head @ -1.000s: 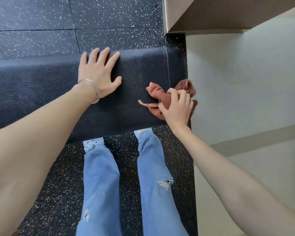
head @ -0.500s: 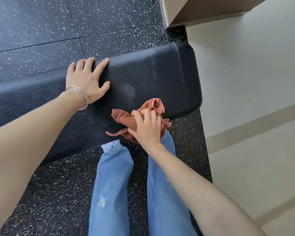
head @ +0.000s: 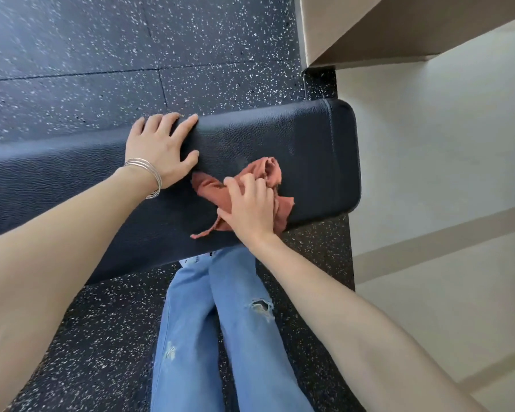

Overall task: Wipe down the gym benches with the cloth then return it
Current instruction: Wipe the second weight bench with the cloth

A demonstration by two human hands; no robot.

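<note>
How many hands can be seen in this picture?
2. The left hand lies flat on the far edge of the bench; the right hand grips the red cloth on it, near its end.

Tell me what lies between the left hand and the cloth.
Between the left hand and the cloth: only a narrow strip of bare bench pad, shown in the head view.

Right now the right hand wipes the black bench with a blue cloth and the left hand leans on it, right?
No, the cloth is rusty red, not blue; the head view shows it. The right hand grips it on the black bench; the left hand leans there.
</note>
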